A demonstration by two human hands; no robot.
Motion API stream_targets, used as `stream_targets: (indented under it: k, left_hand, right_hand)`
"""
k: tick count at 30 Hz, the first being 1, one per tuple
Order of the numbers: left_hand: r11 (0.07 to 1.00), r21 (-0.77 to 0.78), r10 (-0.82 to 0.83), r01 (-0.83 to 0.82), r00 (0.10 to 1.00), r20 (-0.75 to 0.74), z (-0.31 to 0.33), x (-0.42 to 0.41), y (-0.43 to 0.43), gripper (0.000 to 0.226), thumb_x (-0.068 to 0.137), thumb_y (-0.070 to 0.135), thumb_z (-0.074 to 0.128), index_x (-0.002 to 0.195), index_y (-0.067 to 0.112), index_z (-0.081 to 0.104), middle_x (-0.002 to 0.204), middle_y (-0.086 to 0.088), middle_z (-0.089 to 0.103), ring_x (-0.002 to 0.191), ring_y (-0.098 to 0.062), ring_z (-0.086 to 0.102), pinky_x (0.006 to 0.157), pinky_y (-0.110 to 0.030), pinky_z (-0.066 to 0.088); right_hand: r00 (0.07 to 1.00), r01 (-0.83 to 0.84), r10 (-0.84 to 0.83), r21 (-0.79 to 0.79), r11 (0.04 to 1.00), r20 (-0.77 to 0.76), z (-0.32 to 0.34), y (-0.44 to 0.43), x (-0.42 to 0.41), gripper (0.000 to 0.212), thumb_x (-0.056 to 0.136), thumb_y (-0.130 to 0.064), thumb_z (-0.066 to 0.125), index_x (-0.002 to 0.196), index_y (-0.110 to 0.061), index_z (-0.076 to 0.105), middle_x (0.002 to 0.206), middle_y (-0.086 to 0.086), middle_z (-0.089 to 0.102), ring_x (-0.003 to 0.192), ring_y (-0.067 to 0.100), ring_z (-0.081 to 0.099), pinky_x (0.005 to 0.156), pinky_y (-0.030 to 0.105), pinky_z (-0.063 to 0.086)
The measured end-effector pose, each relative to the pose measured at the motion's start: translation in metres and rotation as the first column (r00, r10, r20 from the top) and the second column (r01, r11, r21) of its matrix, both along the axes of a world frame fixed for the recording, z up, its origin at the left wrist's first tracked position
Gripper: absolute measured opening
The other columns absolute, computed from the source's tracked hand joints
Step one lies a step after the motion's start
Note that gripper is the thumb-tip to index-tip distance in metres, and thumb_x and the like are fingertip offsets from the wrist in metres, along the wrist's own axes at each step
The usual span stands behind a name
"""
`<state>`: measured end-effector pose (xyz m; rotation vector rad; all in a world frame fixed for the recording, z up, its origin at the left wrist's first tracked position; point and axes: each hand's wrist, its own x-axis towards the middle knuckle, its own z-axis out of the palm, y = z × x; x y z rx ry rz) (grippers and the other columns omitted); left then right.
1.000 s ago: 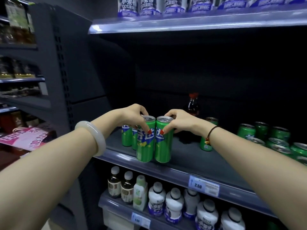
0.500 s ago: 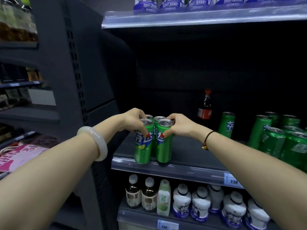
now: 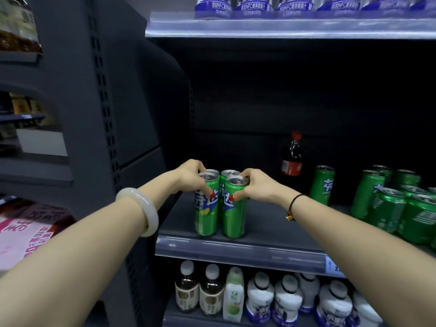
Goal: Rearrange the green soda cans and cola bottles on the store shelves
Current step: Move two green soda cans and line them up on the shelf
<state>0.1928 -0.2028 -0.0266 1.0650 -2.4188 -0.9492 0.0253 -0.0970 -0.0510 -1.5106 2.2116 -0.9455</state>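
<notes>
Several tall green soda cans stand in a tight block at the front left of the middle shelf [image 3: 271, 249]. My left hand [image 3: 191, 177] grips the front left can [image 3: 205, 213] near its top. My right hand [image 3: 256, 185] grips the front right can [image 3: 234, 215] the same way. Two more cans behind them show only their tops. A cola bottle [image 3: 292, 158] with a red cap stands upright at the back. A lone green can [image 3: 322, 184] is beside it, and a group of green cans [image 3: 401, 208] fills the right side.
The shelf below holds brown tea bottles [image 3: 199, 293], a pale green bottle [image 3: 233, 296] and white bottles with blue labels [image 3: 287, 300]. Blue-labelled cartons [image 3: 254, 5] line the top shelf. A dark upright panel [image 3: 106, 114] bounds the shelf on the left. A price tag [image 3: 335, 266] sits on the shelf edge.
The two front cans have been drawn together with the cans behind into one block near the shelf's front edge. My view has shifted left and closer.
</notes>
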Motion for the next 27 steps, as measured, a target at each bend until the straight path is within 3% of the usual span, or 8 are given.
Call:
stream_targets:
  k: [7, 13, 16, 19, 23, 27]
  left_hand:
    - [1.0, -0.018, 0.005, -0.005, 0.999, 0.033, -0.011, -0.009, -0.01, 0.058, 0.062, 0.012, 0.087, 0.107, 0.009, 0.051, 0.104, -0.012, 0.063, 0.099, -0.027, 0.063, 0.076, -0.035, 0.053]
    - [1.0, 0.026, 0.016, -0.017, 0.999, 0.028, -0.012, -0.014, -0.015, 0.057, 0.063, 0.013, 0.086, 0.106, 0.009, 0.049, 0.095, -0.005, 0.06, 0.088, -0.019, 0.059, 0.066, -0.027, 0.047]
    - [0.999, 0.044, 0.026, -0.027, 0.999, 0.024, -0.014, -0.013, -0.014, 0.038, 0.068, 0.013, 0.084, 0.088, 0.01, 0.052, 0.079, 0.002, 0.056, 0.074, -0.011, 0.054, 0.055, -0.02, 0.042]
    - [0.993, 0.11, 0.032, -0.033, 0.999, 0.011, -0.018, -0.012, -0.014, 0.028, 0.071, 0.008, 0.081, 0.075, 0.014, 0.053, 0.076, 0.002, 0.06, 0.066, -0.007, 0.054, 0.052, -0.018, 0.042]
    - [0.984, 0.14, 0.101, -0.112, 0.992, 0.08, -0.021, -0.009, -0.017, 0.033, 0.07, 0.015, 0.082, 0.092, 0.006, 0.059, 0.089, -0.009, 0.064, 0.069, -0.015, 0.058, 0.053, -0.023, 0.047]
    - [0.979, 0.156, 0.093, -0.134, 0.964, 0.25, -0.016, -0.003, -0.01, 0.034, 0.075, 0.018, 0.078, 0.097, 0.003, 0.057, 0.092, -0.014, 0.066, 0.069, -0.02, 0.063, 0.06, -0.029, 0.055]
  right_hand:
    - [1.0, 0.008, -0.008, 0.015, 1.0, 0.0, -0.006, -0.013, 0.0, 0.065, 0.067, -0.023, 0.085, 0.121, -0.008, 0.051, 0.113, 0.007, 0.06, 0.102, 0.022, 0.06, 0.081, 0.031, 0.051]
    - [0.999, -0.014, 0.013, 0.041, 0.999, 0.035, -0.005, -0.018, -0.006, 0.057, 0.066, -0.022, 0.085, 0.113, -0.012, 0.054, 0.106, 0.004, 0.064, 0.097, 0.019, 0.063, 0.085, 0.035, 0.055]
    - [0.998, -0.008, 0.007, 0.015, 1.0, 0.056, -0.008, -0.016, -0.006, 0.056, 0.066, -0.022, 0.085, 0.112, -0.013, 0.054, 0.106, 0.003, 0.064, 0.096, 0.017, 0.063, 0.081, 0.031, 0.054]
    - [0.995, -0.012, 0.013, -0.011, 1.0, 0.096, -0.011, -0.012, -0.003, 0.055, 0.068, -0.019, 0.084, 0.11, -0.014, 0.05, 0.104, -0.001, 0.062, 0.094, 0.014, 0.061, 0.079, 0.027, 0.051]
    - [0.996, -0.002, 0.001, 0.005, 1.0, 0.086, -0.015, -0.003, -0.003, 0.06, 0.072, -0.021, 0.082, 0.119, -0.009, 0.046, 0.107, 0.002, 0.059, 0.096, 0.017, 0.059, 0.078, 0.029, 0.05]
    - [1.0, -0.02, 0.019, 0.128, 0.992, 0.012, -0.016, 0.015, -0.006, 0.044, 0.077, -0.024, 0.078, 0.109, -0.01, 0.051, 0.093, 0.005, 0.061, 0.075, 0.013, 0.057, 0.065, 0.024, 0.046]
